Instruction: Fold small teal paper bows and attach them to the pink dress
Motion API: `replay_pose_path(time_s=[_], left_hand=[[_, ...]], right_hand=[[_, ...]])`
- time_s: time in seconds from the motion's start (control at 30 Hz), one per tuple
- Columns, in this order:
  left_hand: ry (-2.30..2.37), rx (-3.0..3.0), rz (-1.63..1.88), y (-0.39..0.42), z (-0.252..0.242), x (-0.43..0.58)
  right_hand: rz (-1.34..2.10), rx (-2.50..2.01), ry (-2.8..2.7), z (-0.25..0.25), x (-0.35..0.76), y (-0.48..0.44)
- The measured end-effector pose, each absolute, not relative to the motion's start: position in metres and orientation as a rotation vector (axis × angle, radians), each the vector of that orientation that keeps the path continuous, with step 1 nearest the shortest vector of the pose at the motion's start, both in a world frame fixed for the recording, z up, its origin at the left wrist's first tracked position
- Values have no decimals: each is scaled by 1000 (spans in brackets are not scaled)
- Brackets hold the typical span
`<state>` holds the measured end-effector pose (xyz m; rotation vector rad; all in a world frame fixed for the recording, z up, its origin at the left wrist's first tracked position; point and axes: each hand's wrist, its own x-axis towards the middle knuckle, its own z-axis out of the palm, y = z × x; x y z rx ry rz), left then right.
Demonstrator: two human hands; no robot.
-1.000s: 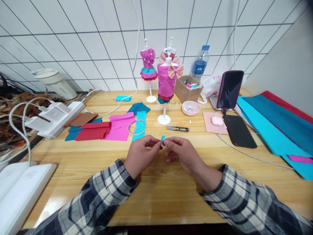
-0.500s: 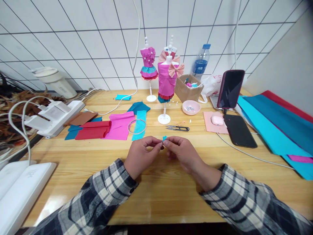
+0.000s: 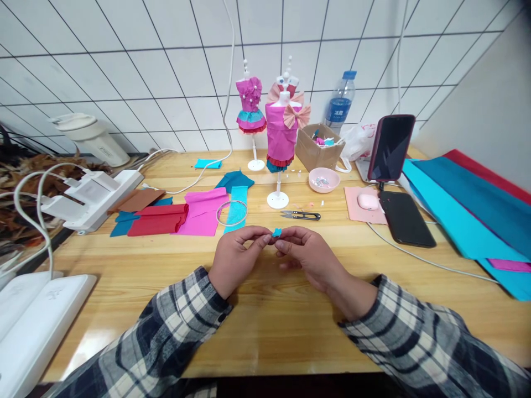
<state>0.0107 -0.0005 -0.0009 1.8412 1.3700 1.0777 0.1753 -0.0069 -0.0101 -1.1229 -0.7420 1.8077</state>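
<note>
My left hand (image 3: 237, 256) and my right hand (image 3: 309, 255) meet over the wooden table (image 3: 265, 326), fingertips pinched together on a tiny turquoise scrap of crepe paper (image 3: 276, 232). Both hands are closed on it. Just beyond them lie small thread snips (image 3: 301, 215) and a wire ring (image 3: 232, 214) resting on a turquoise strip. Behind stand two small mannequins, one in a pink dress with a bow (image 3: 283, 135) and a smaller one in a pink and teal dress (image 3: 250, 109).
Folded red, pink, brown and teal paper (image 3: 174, 216) lies at the left; large turquoise and red sheets (image 3: 468, 210) at the right. A pink bowl (image 3: 324, 180), cardboard box (image 3: 323, 148), water bottle (image 3: 341, 101), propped phone (image 3: 390, 148), flat phone (image 3: 405, 219) and white devices (image 3: 89, 199) surround the hands.
My hands stay together on the scrap and have shifted slightly; the scrap now shows a little more between the fingertips. The view has tilted a bit.
</note>
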Motion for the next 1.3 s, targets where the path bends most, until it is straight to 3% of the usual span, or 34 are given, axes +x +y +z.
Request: replay_pose_path(time_s=[0.23,0.6,0.8,1.07,1.3], left_hand=[[1174,2162,1079,-1,1,3],[844,2702,684,6,12,-13],[710,2808,478,6,11,-8],[828,2819,324,2,3,2],[1075,2680,364,-1,4,14]], right_hand=[[1926,-1084,-790,-9,189,-1],[1781,-1044,-1609,-9,209,11],[1103,-941,-2297,-7,214,14],[290,-1063,-2626,6,211,-6],[-16,-1126,-2684,12,206,-15]])
